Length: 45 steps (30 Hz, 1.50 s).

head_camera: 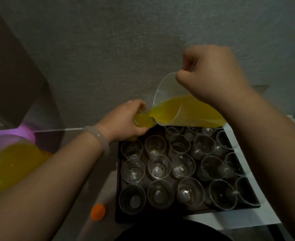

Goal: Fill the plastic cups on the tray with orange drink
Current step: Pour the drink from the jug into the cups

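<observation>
My left hand curls tight around a cup at mid-frame, over the upper left corner of the dark tray, orange drink streaming into it from the tilted clear jug my right hand clenches at upper right, empty cups standing on the tray below.

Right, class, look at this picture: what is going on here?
A person's right hand tilts a clear jug of orange drink, pouring into a plastic cup that the left hand holds at the far left corner of the tray. The other cups standing on the tray look empty.
</observation>
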Motion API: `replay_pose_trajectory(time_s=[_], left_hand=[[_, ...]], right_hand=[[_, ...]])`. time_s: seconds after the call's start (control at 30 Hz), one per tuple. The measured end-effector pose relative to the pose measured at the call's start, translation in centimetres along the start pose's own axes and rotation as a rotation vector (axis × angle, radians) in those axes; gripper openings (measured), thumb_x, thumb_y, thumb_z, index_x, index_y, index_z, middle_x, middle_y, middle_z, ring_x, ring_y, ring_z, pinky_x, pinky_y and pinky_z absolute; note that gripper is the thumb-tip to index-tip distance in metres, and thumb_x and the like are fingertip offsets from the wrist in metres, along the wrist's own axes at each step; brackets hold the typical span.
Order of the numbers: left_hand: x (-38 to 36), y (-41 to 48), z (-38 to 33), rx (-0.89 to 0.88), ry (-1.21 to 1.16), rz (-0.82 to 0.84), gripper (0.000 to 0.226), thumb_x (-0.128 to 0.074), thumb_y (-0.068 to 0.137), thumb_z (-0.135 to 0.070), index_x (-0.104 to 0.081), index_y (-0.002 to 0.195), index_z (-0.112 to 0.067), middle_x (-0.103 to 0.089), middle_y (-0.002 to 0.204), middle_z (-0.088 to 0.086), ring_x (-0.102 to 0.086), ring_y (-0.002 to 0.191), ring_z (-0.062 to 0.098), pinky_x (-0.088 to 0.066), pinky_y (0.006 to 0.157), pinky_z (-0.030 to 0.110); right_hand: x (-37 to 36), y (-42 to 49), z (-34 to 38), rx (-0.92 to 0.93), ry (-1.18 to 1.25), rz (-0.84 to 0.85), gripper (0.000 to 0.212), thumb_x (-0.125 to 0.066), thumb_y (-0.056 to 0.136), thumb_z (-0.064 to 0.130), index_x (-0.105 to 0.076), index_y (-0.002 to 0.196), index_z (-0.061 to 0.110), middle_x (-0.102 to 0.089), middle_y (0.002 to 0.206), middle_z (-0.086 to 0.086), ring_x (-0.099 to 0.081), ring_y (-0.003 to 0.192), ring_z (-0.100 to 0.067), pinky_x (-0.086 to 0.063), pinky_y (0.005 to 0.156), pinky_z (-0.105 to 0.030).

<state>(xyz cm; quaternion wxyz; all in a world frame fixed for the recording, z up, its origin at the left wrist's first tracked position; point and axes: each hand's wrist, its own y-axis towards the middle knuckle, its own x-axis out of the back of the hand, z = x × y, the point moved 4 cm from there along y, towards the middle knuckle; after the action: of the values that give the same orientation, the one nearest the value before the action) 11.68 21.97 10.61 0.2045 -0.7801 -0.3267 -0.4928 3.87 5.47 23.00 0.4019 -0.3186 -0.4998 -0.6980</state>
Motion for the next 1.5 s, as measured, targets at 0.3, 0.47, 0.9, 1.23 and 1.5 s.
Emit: replay_pose_trajectory(time_s=[0.3, 0.47, 0.9, 1.23, 1.5], left_hand=[[-0.1, 0.2, -0.1, 0.0, -0.023, -0.006, 0.068, -0.078, 0.072, -0.034, -0.046, 0.13, -0.021, -0.051, 0.13, -0.003, -0.049, 0.116, 0.012, -0.039, 0.095, 0.022], [-0.1, 0.3, -0.3, -0.014, -0.04, -0.018, 0.065, -0.078, 0.072, -0.03, -0.048, 0.128, -0.018, -0.053, 0.127, -0.002, -0.05, 0.114, 0.013, -0.035, 0.092, 0.017], [0.3, 1.4, -0.2, 0.029, -0.127, -0.075, 0.057, -0.077, 0.072, -0.027, -0.052, 0.122, -0.016, -0.057, 0.115, -0.002, -0.055, 0.103, 0.011, -0.039, 0.083, 0.019], [-1.7, 3.2, 0.0, 0.015, -0.055, 0.016, 0.076, -0.076, 0.073, -0.029, -0.04, 0.138, -0.013, -0.053, 0.123, 0.003, -0.051, 0.112, 0.017, -0.036, 0.091, 0.019], [-3.3, 4.4, -0.7, -0.014, 0.09, 0.169, 0.072, -0.077, 0.074, -0.026, -0.042, 0.136, -0.011, -0.049, 0.132, 0.008, -0.05, 0.117, 0.021, -0.034, 0.092, 0.018]], right_hand=[[-0.1, -0.1, -0.6, -0.018, 0.021, -0.008, 0.009, -0.058, 0.081, 0.022, -0.056, 0.074, 0.016, -0.052, 0.067, 0.001, -0.05, 0.072, -0.02, -0.029, 0.053, -0.028], [-0.3, -0.1, -1.4, -0.057, 0.092, -0.016, 0.01, -0.059, 0.08, 0.021, -0.056, 0.073, 0.014, -0.05, 0.064, 0.006, -0.051, 0.071, -0.019, -0.033, 0.053, -0.026], [0.0, -1.0, -6.1, -0.34, 0.512, -0.115, 0.026, -0.066, 0.078, 0.018, -0.048, 0.059, 0.02, -0.048, 0.055, 0.007, -0.045, 0.053, -0.008, -0.039, 0.056, -0.024], [0.0, -3.3, -9.4, -0.545, 0.776, -0.418, 0.03, -0.066, 0.069, 0.023, -0.042, 0.053, 0.023, -0.039, 0.052, 0.003, -0.04, 0.057, -0.019, -0.035, 0.055, -0.033], [-0.3, -4.6, -10.8, -0.591, 0.822, -0.513, 0.027, -0.065, 0.067, 0.025, -0.044, 0.051, 0.024, -0.041, 0.054, 0.0, -0.041, 0.058, -0.02, -0.037, 0.056, -0.035]])
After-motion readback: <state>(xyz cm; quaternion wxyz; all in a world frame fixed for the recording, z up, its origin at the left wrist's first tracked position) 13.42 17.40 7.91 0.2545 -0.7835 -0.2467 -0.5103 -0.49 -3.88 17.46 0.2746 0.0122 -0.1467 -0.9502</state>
